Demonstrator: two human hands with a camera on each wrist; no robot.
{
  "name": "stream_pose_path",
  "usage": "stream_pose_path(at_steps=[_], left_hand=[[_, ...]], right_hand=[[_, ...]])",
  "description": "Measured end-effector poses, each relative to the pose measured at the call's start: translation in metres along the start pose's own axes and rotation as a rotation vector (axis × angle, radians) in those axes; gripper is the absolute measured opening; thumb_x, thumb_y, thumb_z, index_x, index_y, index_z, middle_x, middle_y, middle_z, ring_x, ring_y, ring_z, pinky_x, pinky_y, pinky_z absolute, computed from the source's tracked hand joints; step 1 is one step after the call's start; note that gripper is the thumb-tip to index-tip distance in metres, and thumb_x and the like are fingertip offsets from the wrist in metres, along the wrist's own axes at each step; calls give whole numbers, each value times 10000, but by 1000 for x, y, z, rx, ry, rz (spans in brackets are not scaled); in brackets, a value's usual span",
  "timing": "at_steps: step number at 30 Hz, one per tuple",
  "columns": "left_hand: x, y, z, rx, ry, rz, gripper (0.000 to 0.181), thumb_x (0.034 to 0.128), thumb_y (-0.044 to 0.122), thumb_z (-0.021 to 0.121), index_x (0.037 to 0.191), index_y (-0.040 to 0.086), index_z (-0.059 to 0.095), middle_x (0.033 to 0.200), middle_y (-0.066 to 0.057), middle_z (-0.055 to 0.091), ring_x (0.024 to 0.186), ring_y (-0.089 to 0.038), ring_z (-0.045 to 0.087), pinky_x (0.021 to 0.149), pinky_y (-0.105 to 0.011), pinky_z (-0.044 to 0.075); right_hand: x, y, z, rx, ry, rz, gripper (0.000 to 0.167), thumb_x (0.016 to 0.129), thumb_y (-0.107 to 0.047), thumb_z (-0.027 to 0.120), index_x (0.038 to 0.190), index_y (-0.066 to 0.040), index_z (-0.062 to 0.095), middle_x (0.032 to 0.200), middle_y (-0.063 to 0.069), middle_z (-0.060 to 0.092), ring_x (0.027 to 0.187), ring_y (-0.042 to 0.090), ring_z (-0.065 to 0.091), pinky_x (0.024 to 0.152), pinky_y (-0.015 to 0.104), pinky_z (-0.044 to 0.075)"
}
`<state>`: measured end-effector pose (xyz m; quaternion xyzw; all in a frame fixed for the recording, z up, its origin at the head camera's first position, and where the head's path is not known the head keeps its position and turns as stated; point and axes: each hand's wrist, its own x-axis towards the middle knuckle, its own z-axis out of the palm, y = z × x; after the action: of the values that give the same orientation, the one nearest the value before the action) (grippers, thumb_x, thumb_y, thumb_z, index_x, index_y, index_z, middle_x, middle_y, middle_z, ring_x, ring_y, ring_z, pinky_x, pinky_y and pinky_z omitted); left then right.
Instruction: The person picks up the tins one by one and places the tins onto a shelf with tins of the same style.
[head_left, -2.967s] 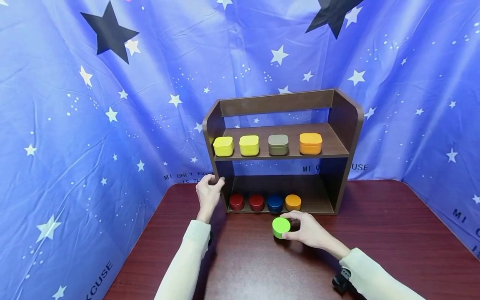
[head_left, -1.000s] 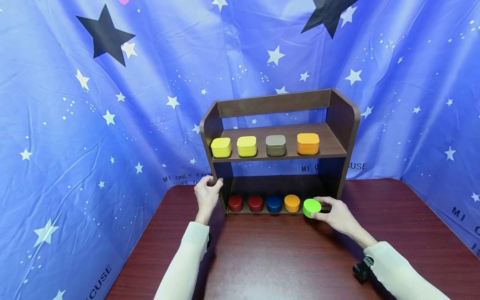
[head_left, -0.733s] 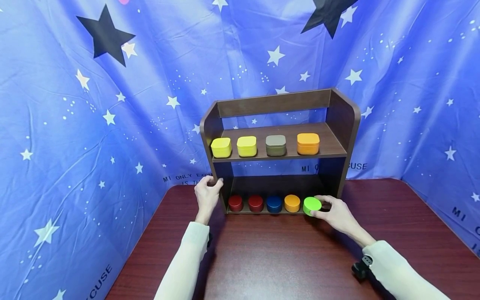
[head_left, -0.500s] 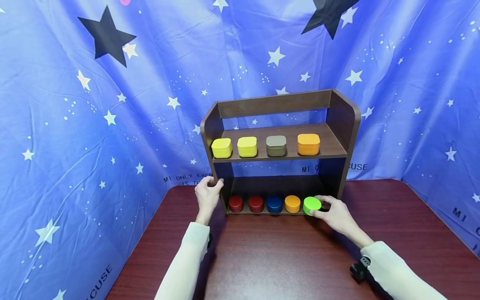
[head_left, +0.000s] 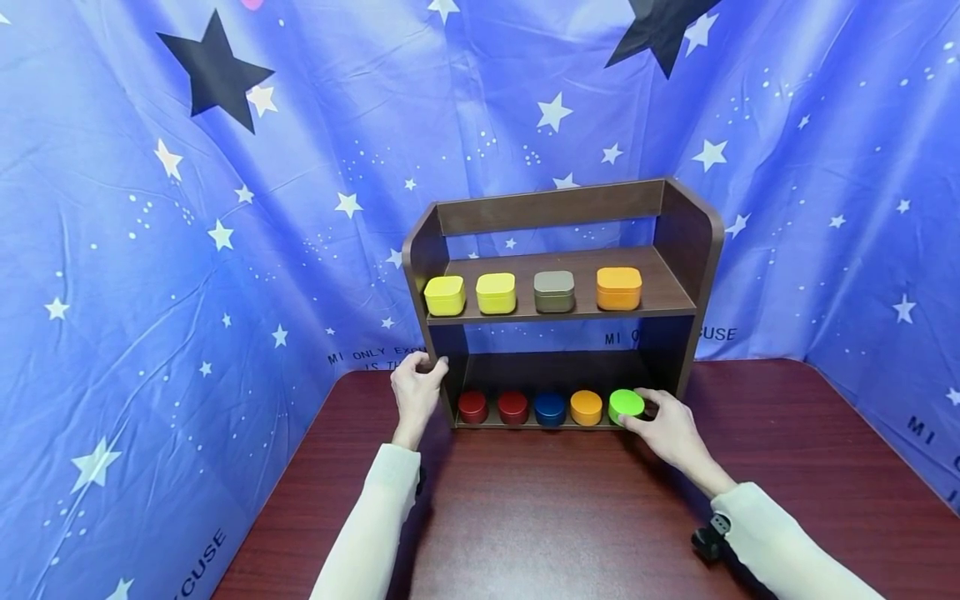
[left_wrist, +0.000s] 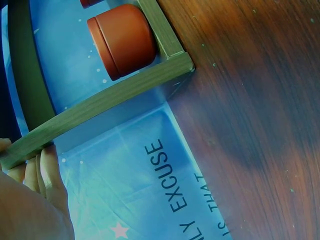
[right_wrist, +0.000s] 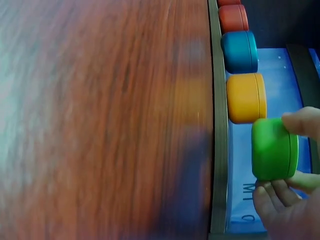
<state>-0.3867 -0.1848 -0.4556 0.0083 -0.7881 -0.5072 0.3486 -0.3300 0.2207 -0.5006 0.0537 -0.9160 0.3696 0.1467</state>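
A bright green round tin (head_left: 626, 405) is at the right end of the lower row on a dark brown two-tier shelf rack (head_left: 551, 206). My right hand (head_left: 672, 430) pinches that tin between thumb and fingers; in the right wrist view the green tin (right_wrist: 272, 150) sits just inside the front lip. Beside it stand an orange round tin (head_left: 586, 407), a blue one (head_left: 550, 409) and two dark red ones (head_left: 513, 408). My left hand (head_left: 415, 396) grips the rack's left side panel, its fingers (left_wrist: 49, 167) outside the panel edge in the left wrist view.
On the upper tier stand two yellow square tins (head_left: 497, 293), a grey-green one (head_left: 554, 292) and an orange one (head_left: 618, 289). The rack rests on a reddish wooden table (head_left: 525, 517). A blue star-patterned curtain (head_left: 300, 167) surrounds the table's back and sides.
My right hand has carried the green tin from in front of the rack rightward, then back onto the lower tier beside the orange tin. The left hand keeps its hold on the side panel.
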Motion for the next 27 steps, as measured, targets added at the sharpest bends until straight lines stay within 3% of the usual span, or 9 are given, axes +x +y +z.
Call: stream_pose_path(at_steps=[5, 11, 27], left_hand=[[0, -1, 0, 5, -1, -3, 147, 859, 166, 852, 832, 41, 780, 861, -153, 779, 783, -173, 642, 777, -257, 481], [0, -2, 0, 5, 5, 6, 163, 858, 179, 846, 821, 40, 769, 850, -160, 772, 793, -221, 647, 785, -287, 486], [0, -1, 1, 9, 27, 25, 171, 847, 175, 848, 785, 48, 751, 813, -146, 756, 782, -219, 647, 774, -283, 486]], right_hand=[[1, -3, 4, -20, 21, 22, 638, 905, -261, 853, 1384, 108, 649, 1311, 348, 682, 1054, 441, 671, 909, 538, 533], [3, -5, 7, -32, 22, 39, 654, 920, -241, 840, 1398, 145, 617, 1354, 409, 640, 1223, 565, 644, 1063, 665, 509], [4, -10, 9, -42, 24, 96, 672, 929, -237, 802, 1403, 187, 586, 1376, 448, 608, 1258, 594, 613, 1088, 666, 495]])
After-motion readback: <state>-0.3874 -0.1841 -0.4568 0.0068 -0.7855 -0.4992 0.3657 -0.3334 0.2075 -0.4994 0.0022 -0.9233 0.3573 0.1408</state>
